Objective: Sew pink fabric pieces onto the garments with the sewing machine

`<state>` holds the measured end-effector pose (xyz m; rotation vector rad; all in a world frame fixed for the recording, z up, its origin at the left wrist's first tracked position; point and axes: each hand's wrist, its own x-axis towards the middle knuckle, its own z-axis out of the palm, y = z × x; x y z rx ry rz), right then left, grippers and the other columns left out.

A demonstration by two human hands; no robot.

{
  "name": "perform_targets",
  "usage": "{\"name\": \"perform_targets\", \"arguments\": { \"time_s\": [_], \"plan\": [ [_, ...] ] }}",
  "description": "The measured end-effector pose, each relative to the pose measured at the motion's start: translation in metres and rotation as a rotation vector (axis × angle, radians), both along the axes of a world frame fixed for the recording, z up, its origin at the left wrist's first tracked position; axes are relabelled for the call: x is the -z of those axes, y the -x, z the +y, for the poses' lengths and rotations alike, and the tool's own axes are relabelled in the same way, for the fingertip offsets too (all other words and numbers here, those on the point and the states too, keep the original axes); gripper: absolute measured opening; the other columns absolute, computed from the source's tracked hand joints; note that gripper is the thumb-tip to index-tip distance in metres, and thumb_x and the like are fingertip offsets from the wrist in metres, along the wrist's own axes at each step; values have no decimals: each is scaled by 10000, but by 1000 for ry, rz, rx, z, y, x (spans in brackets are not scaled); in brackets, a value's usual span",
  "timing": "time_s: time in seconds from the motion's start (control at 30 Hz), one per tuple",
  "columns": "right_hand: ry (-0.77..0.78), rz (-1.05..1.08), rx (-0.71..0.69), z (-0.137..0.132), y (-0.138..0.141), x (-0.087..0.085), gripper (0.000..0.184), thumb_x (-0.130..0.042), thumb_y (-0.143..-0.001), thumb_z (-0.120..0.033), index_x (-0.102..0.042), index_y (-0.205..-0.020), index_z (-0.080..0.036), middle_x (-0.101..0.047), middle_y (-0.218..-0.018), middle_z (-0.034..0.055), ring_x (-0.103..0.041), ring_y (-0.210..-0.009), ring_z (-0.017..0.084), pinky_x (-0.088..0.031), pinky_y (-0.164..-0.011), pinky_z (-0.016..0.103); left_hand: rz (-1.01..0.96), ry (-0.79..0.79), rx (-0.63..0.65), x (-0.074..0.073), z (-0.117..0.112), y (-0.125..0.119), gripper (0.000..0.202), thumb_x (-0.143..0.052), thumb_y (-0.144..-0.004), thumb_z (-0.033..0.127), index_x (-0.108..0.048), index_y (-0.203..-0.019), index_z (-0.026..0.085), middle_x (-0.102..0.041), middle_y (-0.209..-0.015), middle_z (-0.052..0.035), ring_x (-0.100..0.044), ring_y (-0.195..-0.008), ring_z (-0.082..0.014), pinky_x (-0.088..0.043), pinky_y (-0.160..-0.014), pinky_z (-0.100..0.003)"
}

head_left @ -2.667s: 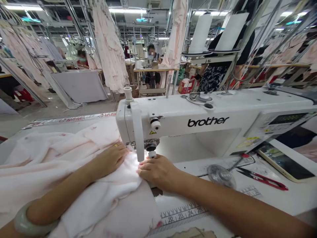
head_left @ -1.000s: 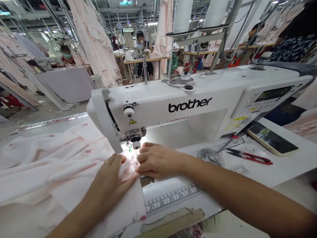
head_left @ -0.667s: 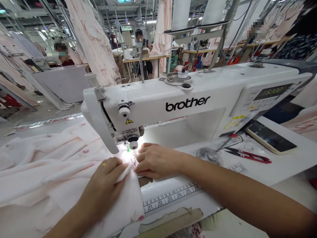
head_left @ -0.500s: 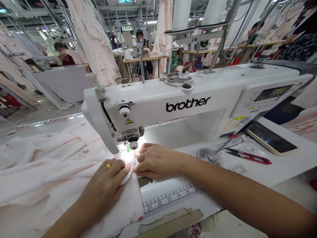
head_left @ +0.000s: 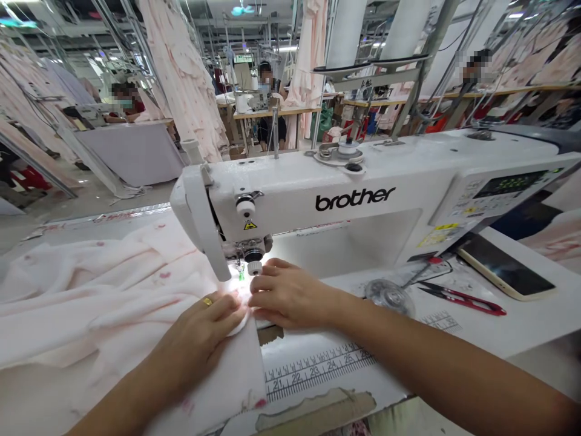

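A pale pink, soft fabric (head_left: 122,303) with small darker pink marks lies in folds across the left of the sewing machine bed and runs under the needle area. My left hand (head_left: 202,330), with a yellow ring, rests on it, fingertips and thumb closed on its rolled edge just in front of the needle. Close by on the right, my right hand (head_left: 290,297) has its fingers bent together at the same edge; its grip is partly hidden. Above both hands is the head of the white sewing machine (head_left: 290,209), its lamp shining brightly on the stitching spot.
Red-handled thread snips (head_left: 467,298) and a phone (head_left: 506,266) lie on the table at right, near a clear round disc (head_left: 389,295). A printed ruler (head_left: 318,372) runs along the front edge. Beyond the machine, people sit at other tables among hanging pink fabric (head_left: 184,79).
The view has shifted slightly, so the machine sits a little farther right and lower. My left fingers have straightened somewhat over the fabric; both hands stay beside the needle.
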<state>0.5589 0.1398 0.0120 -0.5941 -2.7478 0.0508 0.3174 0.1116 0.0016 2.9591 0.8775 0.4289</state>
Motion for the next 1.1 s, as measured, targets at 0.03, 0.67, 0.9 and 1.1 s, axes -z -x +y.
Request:
{"name": "perform_targets", "arguments": {
  "time_s": [0.03,0.67,0.9,1.1],
  "plan": [
    [0,15,9,-1,1,0,179,-577,-978,-289,-631,-1101,-171,-638,-1126,35,-526,-972,182,-328,-976,332,-7,-4,10,0,0,0,325,-420,-901,44,-609,-1138,162,-641,-1087,-98,-598,-953,-218,-542,-800,-352],
    [-47,52,249,4,5,10,197,-527,-1002,-327,-671,-1023,-195,-681,-889,22,-514,-1003,212,-142,-1133,391,-26,-35,-10,1,27,2,314,-377,-945,60,-606,-1137,157,-639,-1065,-102,-599,-1017,-214,-535,-903,-390],
    [-1,75,202,5,3,8,154,-563,-977,-268,-670,-1055,-190,-668,-871,13,-507,-938,198,-158,-1122,392,-111,-48,-7,-6,29,3,321,-404,-909,35,-648,-1058,180,-678,-1000,-73,-621,-951,-188,-542,-838,-330],
    [19,27,203,1,3,6,241,-572,-978,-320,-606,-1186,-206,-641,-997,39,-477,-1051,216,-157,-1129,418,-75,-22,-16,-5,25,3,311,-419,-919,78,-654,-1073,213,-685,-1004,-62,-630,-921,-188,-551,-820,-336]
  ]
}}
